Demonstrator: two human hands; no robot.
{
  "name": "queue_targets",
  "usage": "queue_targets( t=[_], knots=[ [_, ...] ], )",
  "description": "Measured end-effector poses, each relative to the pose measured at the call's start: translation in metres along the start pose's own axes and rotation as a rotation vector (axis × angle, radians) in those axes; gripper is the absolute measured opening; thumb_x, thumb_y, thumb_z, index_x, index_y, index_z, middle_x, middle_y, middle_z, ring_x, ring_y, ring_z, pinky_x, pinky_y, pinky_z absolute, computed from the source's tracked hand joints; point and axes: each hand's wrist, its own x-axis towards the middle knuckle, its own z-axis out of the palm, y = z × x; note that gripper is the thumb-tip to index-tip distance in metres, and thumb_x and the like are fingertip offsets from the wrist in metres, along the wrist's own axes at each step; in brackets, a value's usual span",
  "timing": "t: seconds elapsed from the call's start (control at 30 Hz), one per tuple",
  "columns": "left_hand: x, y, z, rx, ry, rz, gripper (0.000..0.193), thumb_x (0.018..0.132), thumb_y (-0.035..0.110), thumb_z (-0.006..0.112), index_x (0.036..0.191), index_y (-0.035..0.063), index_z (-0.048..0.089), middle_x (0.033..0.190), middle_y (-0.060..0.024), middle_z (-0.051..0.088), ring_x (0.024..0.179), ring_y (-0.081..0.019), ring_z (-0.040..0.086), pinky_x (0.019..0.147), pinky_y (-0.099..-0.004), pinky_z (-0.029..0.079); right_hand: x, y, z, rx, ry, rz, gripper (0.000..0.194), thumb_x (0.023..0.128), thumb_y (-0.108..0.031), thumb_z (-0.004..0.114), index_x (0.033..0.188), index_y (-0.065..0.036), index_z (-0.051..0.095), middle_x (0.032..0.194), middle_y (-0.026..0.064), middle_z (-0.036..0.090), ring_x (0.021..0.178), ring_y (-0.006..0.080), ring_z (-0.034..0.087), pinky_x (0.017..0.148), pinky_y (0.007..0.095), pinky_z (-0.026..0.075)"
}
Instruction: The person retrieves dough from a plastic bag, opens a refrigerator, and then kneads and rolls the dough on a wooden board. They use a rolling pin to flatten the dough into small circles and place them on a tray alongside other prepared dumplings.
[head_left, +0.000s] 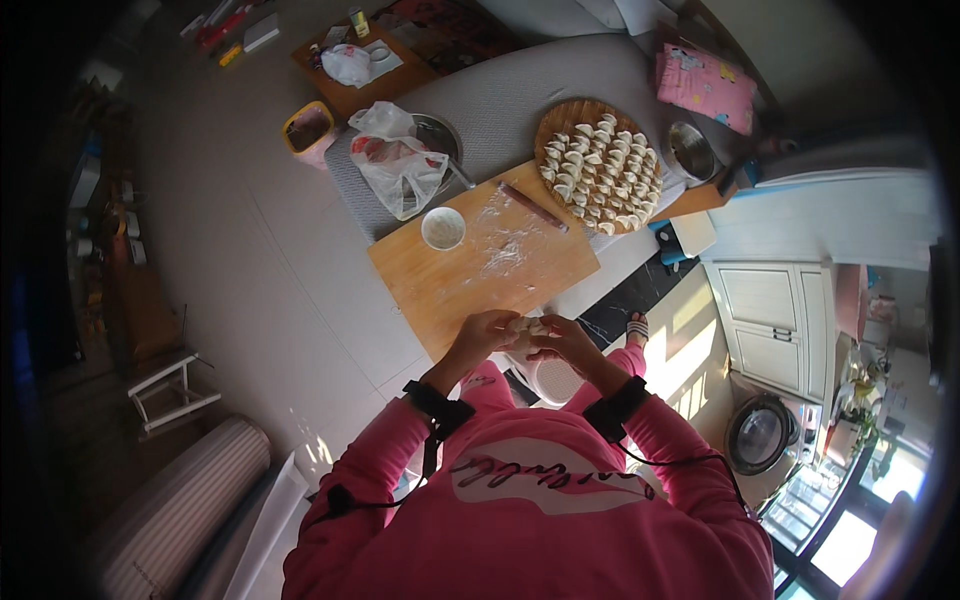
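My left hand (487, 332) and my right hand (561, 341) meet in front of my body, just past the near edge of a floured wooden board (420, 277). Between their fingertips they pinch a small pale dumpling (527, 328), partly hidden by the fingers. On the board lie a dark rolling pin (534, 207), a white bowl (443, 228) of what looks like flour and a patch of scattered flour (510, 251). Beyond it, a round wooden tray (551, 124) carries several rows of folded dumplings (600, 172).
Left of the tray, a plastic bag (401, 169) covers part of a metal basin (442, 139) with a utensil handle (461, 174) sticking out. A steel bowl (690, 152) stands right of the tray. A waste bin (309, 133) is on the floor, and a white stool (551, 379) is below my hands.
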Motion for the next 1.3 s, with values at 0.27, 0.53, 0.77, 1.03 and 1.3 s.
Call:
queue_targets(
  t=[0.27, 0.53, 0.77, 1.03, 1.3],
  knots=[
    [0.102, -0.127, 0.033, 0.128, 0.537, 0.313, 0.03, 0.088, 0.011, 0.068, 0.114, -0.0019, 0.062, 0.104, -0.0131, 0.071, 0.091, -0.0173, 0.068, 0.078, -0.0304, 0.055, 0.11, 0.032, -0.086, -1.252, -0.122, -0.293, 0.041, 0.074, -0.019, 0.079, 0.108, -0.005, 0.062, 0.087, 0.0178, 0.071, 0.085, 0.0341, 0.07, 0.072, 0.0419, 0.054],
    [0.208, -0.242, 0.041, -0.019, 0.678, 0.267, 0.028, 0.096, 0.021, 0.057, 0.115, 0.0009, 0.063, 0.094, -0.0097, 0.069, 0.092, -0.0192, 0.067, 0.077, -0.0312, 0.054, 0.221, 0.104, -0.175, -1.193, -0.373, -0.29, 0.032, 0.077, -0.016, 0.079, 0.104, -0.002, 0.068, 0.095, 0.0155, 0.07, 0.096, 0.0288, 0.068, 0.078, 0.036, 0.055],
    [0.219, -0.298, -0.074, 0.029, 0.979, 0.102, 0.022, 0.092, 0.014, 0.059, 0.108, -0.0005, 0.066, 0.079, -0.0083, 0.068, 0.072, -0.0132, 0.063, 0.066, -0.0304, 0.051, 0.298, 0.18, -0.222, -0.605, -0.469, 0.361, 0.032, 0.099, -0.021, 0.058, 0.12, 0.003, 0.058, 0.103, 0.0149, 0.068, 0.092, 0.0239, 0.069, 0.081, 0.0345, 0.058],
    [0.258, -0.229, -0.07, 0.236, 0.691, 0.438, 0.02, 0.094, 0.01, 0.06, 0.112, -0.0009, 0.061, 0.104, -0.0104, 0.07, 0.097, -0.0158, 0.066, 0.085, -0.0303, 0.053, 0.348, 0.141, -0.189, -0.63, -0.345, -0.406, 0.034, 0.092, -0.014, 0.065, 0.119, 0.006, 0.058, 0.101, 0.0166, 0.067, 0.087, 0.0249, 0.068, 0.072, 0.0321, 0.056],
    [0.292, -0.247, -0.075, 0.31, 0.905, 0.126, 0.034, 0.097, 0.036, 0.057, 0.106, 0.0048, 0.065, 0.081, -0.0127, 0.068, 0.077, -0.0211, 0.068, 0.065, -0.0334, 0.054, 0.341, 0.167, -0.193, -0.787, -0.3, -0.904, 0.025, 0.075, -0.001, 0.073, 0.098, 0.002, 0.064, 0.086, 0.0128, 0.062, 0.072, 0.0218, 0.063, 0.062, 0.0317, 0.051]
  ],
)
